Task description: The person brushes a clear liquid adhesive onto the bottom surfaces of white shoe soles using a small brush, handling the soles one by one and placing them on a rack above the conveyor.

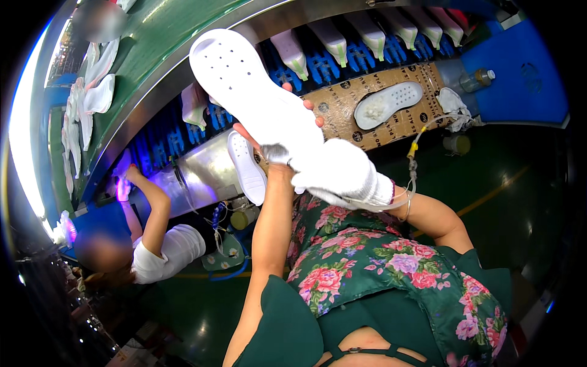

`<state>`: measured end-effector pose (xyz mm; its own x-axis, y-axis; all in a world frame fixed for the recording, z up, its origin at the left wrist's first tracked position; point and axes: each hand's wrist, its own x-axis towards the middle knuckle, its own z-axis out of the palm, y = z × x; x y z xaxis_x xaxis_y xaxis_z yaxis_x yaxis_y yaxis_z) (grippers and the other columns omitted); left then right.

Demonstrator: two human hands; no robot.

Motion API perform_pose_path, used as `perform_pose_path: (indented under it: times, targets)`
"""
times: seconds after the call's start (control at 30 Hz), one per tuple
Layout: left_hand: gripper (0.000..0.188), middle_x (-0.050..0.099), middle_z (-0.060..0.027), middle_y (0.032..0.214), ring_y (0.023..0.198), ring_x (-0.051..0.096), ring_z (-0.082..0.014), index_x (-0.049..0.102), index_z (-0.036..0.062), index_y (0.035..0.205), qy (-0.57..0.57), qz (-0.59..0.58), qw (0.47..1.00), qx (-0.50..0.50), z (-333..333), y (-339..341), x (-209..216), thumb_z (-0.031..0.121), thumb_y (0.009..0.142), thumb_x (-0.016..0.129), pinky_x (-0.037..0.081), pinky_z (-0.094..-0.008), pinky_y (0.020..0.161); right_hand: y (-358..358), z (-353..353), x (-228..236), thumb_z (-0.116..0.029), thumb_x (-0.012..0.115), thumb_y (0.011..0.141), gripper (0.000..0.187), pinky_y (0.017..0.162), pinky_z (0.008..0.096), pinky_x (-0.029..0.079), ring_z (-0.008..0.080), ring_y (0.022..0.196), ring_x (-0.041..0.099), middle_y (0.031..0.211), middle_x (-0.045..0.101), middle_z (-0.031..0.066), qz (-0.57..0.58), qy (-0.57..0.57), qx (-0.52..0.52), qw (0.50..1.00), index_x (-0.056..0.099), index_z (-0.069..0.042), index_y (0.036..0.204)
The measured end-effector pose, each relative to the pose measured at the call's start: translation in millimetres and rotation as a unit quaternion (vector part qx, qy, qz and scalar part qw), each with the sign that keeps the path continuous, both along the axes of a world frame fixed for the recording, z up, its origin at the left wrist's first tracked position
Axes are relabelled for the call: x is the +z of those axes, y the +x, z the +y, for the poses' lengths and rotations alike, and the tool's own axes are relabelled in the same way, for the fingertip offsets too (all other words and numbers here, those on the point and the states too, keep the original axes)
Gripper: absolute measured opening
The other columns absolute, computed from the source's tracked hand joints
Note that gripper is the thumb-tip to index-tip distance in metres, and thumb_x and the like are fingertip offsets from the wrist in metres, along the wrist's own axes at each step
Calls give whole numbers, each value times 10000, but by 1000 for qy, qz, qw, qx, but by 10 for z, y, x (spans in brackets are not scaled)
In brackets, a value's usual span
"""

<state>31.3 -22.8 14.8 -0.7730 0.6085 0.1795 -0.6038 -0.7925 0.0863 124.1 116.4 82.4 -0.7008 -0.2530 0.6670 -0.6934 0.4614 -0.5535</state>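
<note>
My bare left hand (pixel 280 172) grips a white shoe sole (pixel 247 92) from beneath. Its thumb shows at one edge and its fingertips at the other. The sole is tilted, with small holes across its broad end. My right hand (pixel 342 174), in a white knit glove, is closed at the near end of the sole. By its fingertips shows a dark grey, bristle-like patch (pixel 276 153); the rest of what it holds is hidden. Another white sole (pixel 246 168) lies beyond my left forearm. A third sole (pixel 389 105), with a whitish clump on it, rests on brown cardboard (pixel 342 104).
White-pink shoe uppers (pixel 330 41) stand in a row on blue holders behind the ledge. A clear bottle (pixel 477 80), a white cloth (pixel 452 103) and a thin tube with a yellow fitting (pixel 413 148) are at right. A co-worker (pixel 171 251) works at left under purple light.
</note>
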Motion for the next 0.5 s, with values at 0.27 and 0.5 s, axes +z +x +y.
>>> perform_pose_path:
  times: [0.27,0.5]
  targets:
    - [1142,522,-249,1301,948,546,-422,335,87,1518,-18,42,998,-31,-92,-122,171,824,709,663,521,-510,729,-24,214,81,-141,771,810,263,806,381,545,250,924,696,984,736,39,-108,-16,58,992,774,-183,1069]
    - [1114,495,-195,1348,876,512,-367,343,137,1523,-84,137,982,-96,-201,-354,186,829,707,654,432,-465,699,-41,204,116,-124,808,774,194,719,340,554,235,832,715,966,762,67,-216,-135,2,967,794,-123,968]
